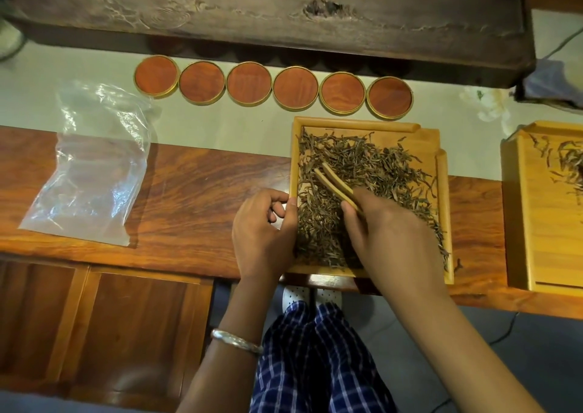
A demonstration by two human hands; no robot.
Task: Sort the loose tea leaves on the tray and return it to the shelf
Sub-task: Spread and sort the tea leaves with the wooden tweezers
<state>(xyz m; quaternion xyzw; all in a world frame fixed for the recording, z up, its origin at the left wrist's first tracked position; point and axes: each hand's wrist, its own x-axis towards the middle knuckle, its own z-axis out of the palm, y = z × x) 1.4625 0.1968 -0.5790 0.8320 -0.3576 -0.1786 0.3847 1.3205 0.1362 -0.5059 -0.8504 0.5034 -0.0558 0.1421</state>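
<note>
A square light-wood tray (443, 191) lies on the wooden counter, covered with loose dark tea leaves (372, 166). My right hand (388, 223) hovers over the tray's near half, gripping wooden tweezers (334, 179) whose tips point up-left into the leaves. My left hand (263, 226) rests at the tray's left rim, thumb along the edge and fingers curled; whether it pinches a leaf is unclear. My right hand hides some of the leaves.
Several round orange-topped tins (249, 83) line up behind the tray. An empty clear plastic bag (91, 166) lies at left. A second wooden tray (536, 210) with a few leaves sits at right. A dark carved wooden board (284, 18) spans the back.
</note>
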